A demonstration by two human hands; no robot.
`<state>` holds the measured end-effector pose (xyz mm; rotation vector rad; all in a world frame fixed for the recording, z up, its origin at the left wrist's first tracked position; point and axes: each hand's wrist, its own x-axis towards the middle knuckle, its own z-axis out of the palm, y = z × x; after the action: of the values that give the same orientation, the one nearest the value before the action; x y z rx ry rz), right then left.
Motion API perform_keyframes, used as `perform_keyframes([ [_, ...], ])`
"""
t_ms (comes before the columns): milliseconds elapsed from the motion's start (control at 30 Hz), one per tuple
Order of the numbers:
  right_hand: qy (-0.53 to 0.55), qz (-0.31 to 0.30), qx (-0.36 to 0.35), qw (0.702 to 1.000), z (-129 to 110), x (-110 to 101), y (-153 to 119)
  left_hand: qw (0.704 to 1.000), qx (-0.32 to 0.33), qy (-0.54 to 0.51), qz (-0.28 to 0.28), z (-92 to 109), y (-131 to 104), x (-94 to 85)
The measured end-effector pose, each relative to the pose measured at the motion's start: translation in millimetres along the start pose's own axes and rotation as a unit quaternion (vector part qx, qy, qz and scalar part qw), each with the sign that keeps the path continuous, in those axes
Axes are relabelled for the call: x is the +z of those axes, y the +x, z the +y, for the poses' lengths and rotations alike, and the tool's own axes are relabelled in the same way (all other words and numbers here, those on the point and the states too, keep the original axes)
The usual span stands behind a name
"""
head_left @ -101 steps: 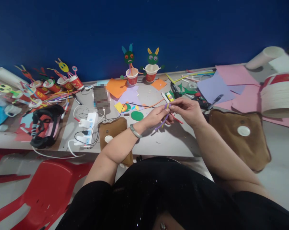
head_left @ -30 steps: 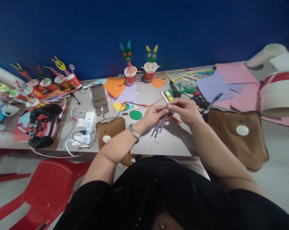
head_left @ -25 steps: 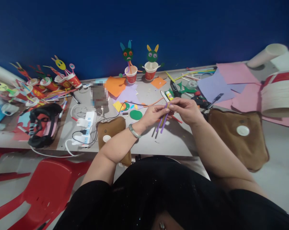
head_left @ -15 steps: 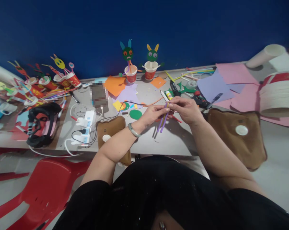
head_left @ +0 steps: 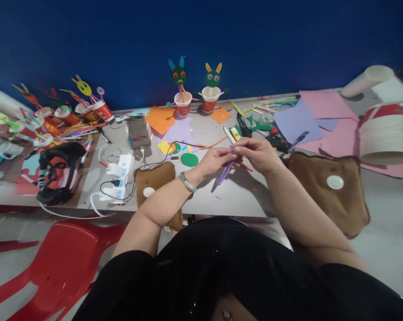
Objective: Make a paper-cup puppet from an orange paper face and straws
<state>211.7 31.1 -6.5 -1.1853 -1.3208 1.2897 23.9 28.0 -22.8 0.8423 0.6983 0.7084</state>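
Purple strips (head_left: 224,173) hang down below my fingertips, their lower ends over the table. My left hand (head_left: 215,161), with a bangle at the wrist, pinches their upper part. My right hand (head_left: 257,154) meets it from the other side, thumb and fingers closed on the same purple strips. The fingertips of both hands nearly touch and cover the top of the strips. A green paper oval (head_left: 189,160) lies left of my hands. Just beyond them are a glue stick (head_left: 235,133) and a black-handled tool (head_left: 244,125).
Two cups with green rabbit-like heads, one cup (head_left: 183,106) and another (head_left: 211,100), stand at the back. A power strip (head_left: 124,178), black headset (head_left: 59,171) and brown pouch (head_left: 154,178) lie left. Purple paper (head_left: 298,122), a brown bag (head_left: 328,200) and stacked cups (head_left: 384,133) are right.
The purple strips have shifted in my fingers and their lower ends hang closer together. Both hands have stayed in nearly the same place, fingertips still together.
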Motion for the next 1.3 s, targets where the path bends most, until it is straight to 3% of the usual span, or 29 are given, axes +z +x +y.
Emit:
perform_keyframes([
  [200, -0.056, 0.002, -0.011, 0.998, -5.1, -0.5, -3.1, 1.0, -0.01, 0.01, 0.012, -0.3, -0.5, 4.8],
  [400, -0.07, -0.015, -0.009, 0.997, -9.2, -3.1, -1.9, 0.999, -0.023, 0.027, -0.014, 1.9, 0.0, 6.2],
  [567, -0.064, -0.003, -0.01, 0.998, -8.8, 2.8, -2.4, 0.999, -0.029, 0.015, 0.011, 1.4, -1.3, 6.3],
  [700, -0.029, 0.052, -0.026, 0.998, -3.2, 7.8, -2.2, 0.999, -0.01, -0.004, 0.039, 3.8, -2.1, 7.7],
  [833, 0.022, 0.058, -0.019, 0.998, 7.0, 10.5, -5.4, 0.996, 0.038, -0.041, 0.071, 5.2, 1.7, 5.9],
  [1033, -0.057, 0.053, 0.011, 0.997, 19.1, 14.9, -16.8, 0.991, 0.061, -0.063, 0.105, 1.7, 5.7, 2.9],
  [1300, -0.075, 0.046, 0.011, 0.996, 12.8, 21.3, -21.0, 0.987, 0.078, -0.067, 0.127, -1.2, 7.4, -0.4],
])
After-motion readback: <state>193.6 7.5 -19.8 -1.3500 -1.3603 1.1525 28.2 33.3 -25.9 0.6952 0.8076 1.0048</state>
